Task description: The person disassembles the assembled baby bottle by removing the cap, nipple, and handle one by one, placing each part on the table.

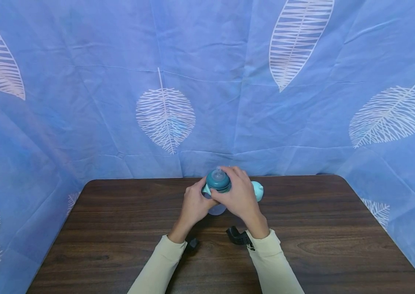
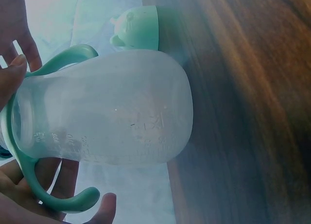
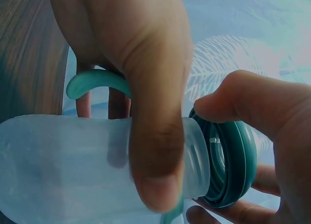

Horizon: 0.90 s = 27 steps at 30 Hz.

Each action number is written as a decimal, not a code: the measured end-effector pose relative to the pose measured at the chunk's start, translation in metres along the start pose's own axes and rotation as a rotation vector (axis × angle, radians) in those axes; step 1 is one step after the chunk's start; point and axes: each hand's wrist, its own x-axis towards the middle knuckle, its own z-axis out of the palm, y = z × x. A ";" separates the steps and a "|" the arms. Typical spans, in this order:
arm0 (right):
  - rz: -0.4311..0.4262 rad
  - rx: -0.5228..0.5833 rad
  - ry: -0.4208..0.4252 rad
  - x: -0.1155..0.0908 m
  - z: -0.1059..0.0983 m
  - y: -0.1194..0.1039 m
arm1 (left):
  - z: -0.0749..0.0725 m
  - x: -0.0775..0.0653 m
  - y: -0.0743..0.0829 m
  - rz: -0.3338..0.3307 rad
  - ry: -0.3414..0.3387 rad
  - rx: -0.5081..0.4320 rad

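A translucent baby bottle with a mint two-handled holder around its neck stands near the table's far edge. My left hand grips it at the neck, the thumb across the front in the right wrist view. My right hand holds the teal collar with its clear nipple between thumb and fingers. In the right wrist view the collar sits tilted at the bottle's mouth, its inner side showing and the neck's threads exposed.
A mint cap with small ear-like bumps rests on the table just right of the bottle, partly behind my right hand. The dark wooden table meets a blue leaf-print cloth at the back. A black wrist mount sticks out from my right wrist.
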 end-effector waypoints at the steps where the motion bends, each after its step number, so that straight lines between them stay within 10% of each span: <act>1: 0.003 0.005 -0.001 0.000 -0.001 0.000 | 0.000 0.000 0.000 0.002 -0.001 -0.004; 27: 0.045 0.009 0.036 0.001 -0.033 0.018 | 0.000 -0.001 0.003 -0.048 -0.016 -0.044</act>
